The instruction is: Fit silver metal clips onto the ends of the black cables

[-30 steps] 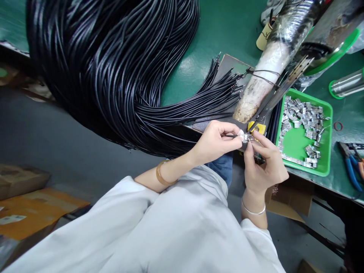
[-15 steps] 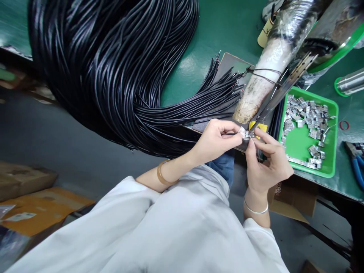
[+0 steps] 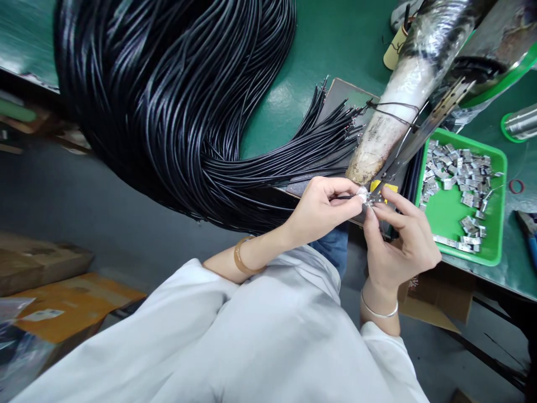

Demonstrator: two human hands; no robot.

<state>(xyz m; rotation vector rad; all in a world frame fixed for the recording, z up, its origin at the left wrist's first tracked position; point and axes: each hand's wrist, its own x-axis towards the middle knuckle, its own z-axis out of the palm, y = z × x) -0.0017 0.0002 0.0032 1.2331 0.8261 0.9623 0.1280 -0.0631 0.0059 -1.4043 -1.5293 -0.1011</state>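
Note:
My left hand (image 3: 321,207) is closed in a pinch around the end of a black cable (image 3: 344,197), a white cover on one fingertip. Just past that fingertip is a small silvery metal piece (image 3: 371,198), mostly hidden by the fingers. From the right, my right hand (image 3: 400,238) pinches a thin silvery wire (image 3: 369,206) between thumb and finger, its tip meeting the metal piece. A dark pointed rod (image 3: 392,168) slants down from a perforated metal holder (image 3: 448,109) to the same spot. The exact contact there is too small to make out.
A large bundle of black cables (image 3: 168,112) covers the left of the green table (image 3: 335,33). A white wrapped tube (image 3: 388,106) slants above my hands. To the right stand a green tray (image 3: 499,224) of metal pieces, a red ring (image 3: 516,186) and blue-handled pliers (image 3: 529,235).
The camera view has shifted slightly, so the table and tray appear farther right. Both hands keep their pinches at the rod's tip; the right hand's fingers have moved only a little.

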